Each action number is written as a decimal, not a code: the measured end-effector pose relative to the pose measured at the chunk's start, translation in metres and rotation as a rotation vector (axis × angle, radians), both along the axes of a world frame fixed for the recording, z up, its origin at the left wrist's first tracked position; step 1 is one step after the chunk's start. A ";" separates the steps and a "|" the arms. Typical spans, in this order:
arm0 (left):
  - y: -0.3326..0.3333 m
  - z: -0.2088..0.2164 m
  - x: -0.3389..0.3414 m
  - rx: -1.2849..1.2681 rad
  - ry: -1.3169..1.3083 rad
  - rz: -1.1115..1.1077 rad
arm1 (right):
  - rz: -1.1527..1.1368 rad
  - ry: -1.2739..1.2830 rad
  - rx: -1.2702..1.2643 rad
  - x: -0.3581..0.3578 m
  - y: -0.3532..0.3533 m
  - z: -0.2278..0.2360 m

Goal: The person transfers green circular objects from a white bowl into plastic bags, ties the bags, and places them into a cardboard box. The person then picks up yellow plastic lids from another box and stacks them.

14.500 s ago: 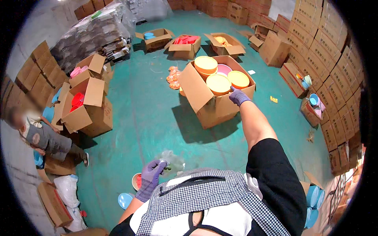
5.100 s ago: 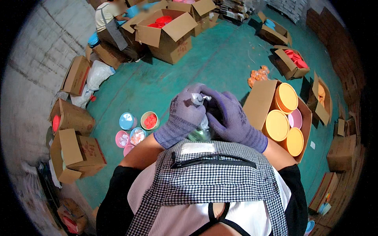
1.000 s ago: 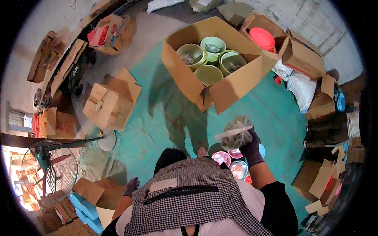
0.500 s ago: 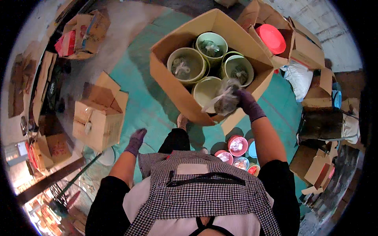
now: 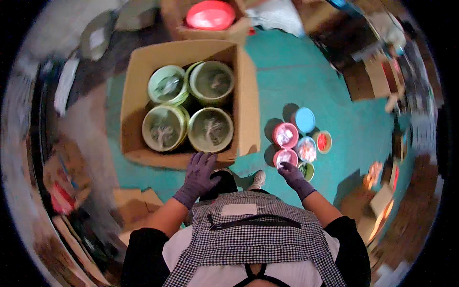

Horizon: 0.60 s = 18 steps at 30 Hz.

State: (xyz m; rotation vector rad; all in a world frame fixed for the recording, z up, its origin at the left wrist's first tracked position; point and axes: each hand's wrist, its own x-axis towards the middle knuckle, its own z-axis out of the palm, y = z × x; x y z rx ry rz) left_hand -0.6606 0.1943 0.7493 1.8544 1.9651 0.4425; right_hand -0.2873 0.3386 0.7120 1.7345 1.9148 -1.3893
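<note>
A large cardboard box (image 5: 246,110) stands in front of me with its top spread. Inside it, pale green buckets (image 5: 210,130) each hold a clear plastic bag. My left hand (image 5: 200,176), in a purple-grey glove, is open with its fingers stretched at the box's near edge. My gloved right hand (image 5: 295,179) hangs over the small tubs on the floor, nothing seen in it and its fingers loosely bent. Its fingertips are by a pink tub (image 5: 285,158) with a whitish bag inside and overlap the rim of a green tub (image 5: 306,171).
More tubs stand close by: another pink one (image 5: 285,135), a blue-rimmed one (image 5: 306,149), a cream one (image 5: 324,142), and a blue round (image 5: 304,120). Behind the box, another carton holds a red round thing (image 5: 211,15). Cartons (image 5: 366,79) line the right side.
The bag that my right hand held is out of it, and the near bucket now holds a bag. That hand moved down to the tubs; my left hand came to the box. The view turned right.
</note>
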 end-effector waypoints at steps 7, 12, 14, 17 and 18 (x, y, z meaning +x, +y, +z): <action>0.087 -0.056 0.007 -0.452 0.239 -0.221 | -0.362 -0.151 -0.101 0.196 -0.155 -0.036; 0.058 -0.086 0.015 -0.557 0.240 -0.179 | -0.481 -0.255 -0.285 0.303 -0.226 -0.074; 0.031 -0.122 -0.009 -0.211 0.643 -0.493 | -0.514 -0.208 -0.257 0.332 -0.243 -0.090; 0.042 -0.143 -0.022 -0.303 0.905 -0.605 | -0.656 -0.108 -0.114 0.358 -0.281 -0.107; 0.047 -0.121 0.047 -0.470 0.720 -0.498 | -0.733 -0.124 -0.124 0.381 -0.311 -0.111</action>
